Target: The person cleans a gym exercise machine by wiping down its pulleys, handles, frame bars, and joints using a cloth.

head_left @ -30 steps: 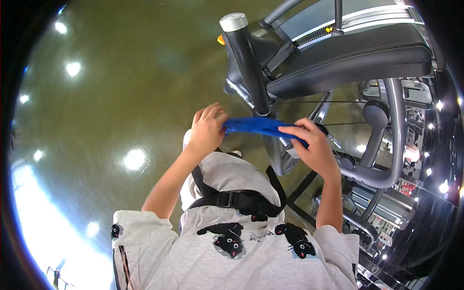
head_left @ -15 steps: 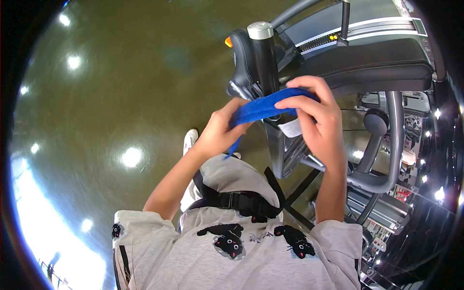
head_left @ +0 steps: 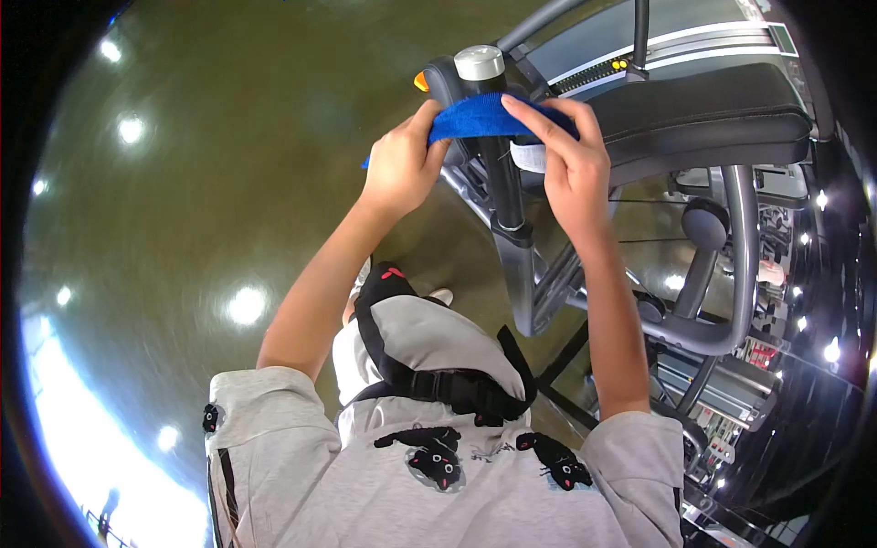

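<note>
You hold a blue cloth (head_left: 470,119) in both hands, stretched between them across the far part of the view, in front of the black post (head_left: 499,183) with the silver cap (head_left: 480,62). Your left hand (head_left: 399,164) is closed around the left end, and a small blue tip comes out at its left side. Your right hand (head_left: 575,169) pinches the right end, with one finger laid along the cloth. Under this end there is a white piece (head_left: 528,157); I cannot tell if it is joined to the cloth.

In my judgement, the right end may slip, because the fingers press only near its edge. If your hands pull unevenly, the cloth could twist or fold. If they go lower, it might catch on the post; whether it touches the post now, I cannot tell. A dropped end could reach the floor (head_left: 228,201).

As for containers, I can make out none near your hands. At your waist is a black strap (head_left: 448,387) with a buckle; whether it carries a pouch is not clear.
</note>
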Motion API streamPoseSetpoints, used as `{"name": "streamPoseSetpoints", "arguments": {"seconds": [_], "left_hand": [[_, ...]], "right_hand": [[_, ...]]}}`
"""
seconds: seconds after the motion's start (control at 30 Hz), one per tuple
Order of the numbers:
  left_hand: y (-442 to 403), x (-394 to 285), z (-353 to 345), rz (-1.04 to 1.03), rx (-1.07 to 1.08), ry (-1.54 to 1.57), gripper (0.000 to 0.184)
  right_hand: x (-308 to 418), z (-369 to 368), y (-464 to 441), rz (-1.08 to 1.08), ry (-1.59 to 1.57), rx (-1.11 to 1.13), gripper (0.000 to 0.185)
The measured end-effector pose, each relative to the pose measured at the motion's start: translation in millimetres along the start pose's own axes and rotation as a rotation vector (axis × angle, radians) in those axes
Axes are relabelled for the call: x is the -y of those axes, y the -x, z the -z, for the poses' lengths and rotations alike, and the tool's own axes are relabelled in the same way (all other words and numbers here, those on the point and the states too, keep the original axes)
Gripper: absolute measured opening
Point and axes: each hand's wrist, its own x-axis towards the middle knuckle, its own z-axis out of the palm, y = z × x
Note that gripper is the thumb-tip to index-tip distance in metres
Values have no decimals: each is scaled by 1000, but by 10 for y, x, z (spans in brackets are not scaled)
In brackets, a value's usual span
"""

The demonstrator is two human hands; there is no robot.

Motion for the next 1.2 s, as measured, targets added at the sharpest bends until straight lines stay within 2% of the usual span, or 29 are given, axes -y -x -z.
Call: {"name": "streamPoseSetpoints", "arguments": {"seconds": [0.13, 0.27, 0.3, 0.33, 0.4, 0.47, 0.57, 0.67, 0.77, 0.93, 1.0, 1.03, 1.07, 1.1, 1.2], "left_hand": [[180, 139, -178, -55, 14, -51, 22], [388, 278, -378, -21, 103, -79, 26], [455, 318, -407, -8, 165, -50, 36], [523, 339, -448, -11, 167, -52, 36], [681, 390, -544, 21, 299, -68, 39], [857, 461, -655, 24, 333, -71, 41], [1050, 491, -742, 125, 646, -125, 29], [1156, 530, -760, 128, 689, -49, 30], [1155, 456, -642, 73, 662, -82, 29], [967, 309, -388, -62, 605, -239, 33], [907, 261, -348, -137, 421, -219, 35], [876, 217, -345, -141, 430, -223, 35], [855, 154, -361, -114, 325, -172, 36], [844, 117, -377, -86, 219, -120, 37], [794, 99, -443, -159, 130, -212, 39]], "right_hand": [[28, -9, 259, -57, -2, 28, 58], [18, 23, 550, -104, 71, 144, 54], [13, 20, 631, -118, 95, 164, 53], [7, 14, 717, -133, 119, 184, 53], [5, 34, 895, -160, 151, 241, 52], [8, 46, 1100, -190, 183, 297, 52], [41, 57, 1389, -344, 209, 407, 49], [69, 110, 1538, -414, 198, 398, 40], [57, 154, 1647, -497, 127, 336, 33], [50, 224, 1694, -497, 144, 193, 33], [35, 227, 1645, -469, 169, 126, 33], [16, 223, 1609, -414, 229, 62, 34], [6, 228, 1580, -358, 290, -1, 36], [8, 228, 1555, -385, 296, 13, 41], [-49, 131, 1527, -386, 302, 51, 46]]}}
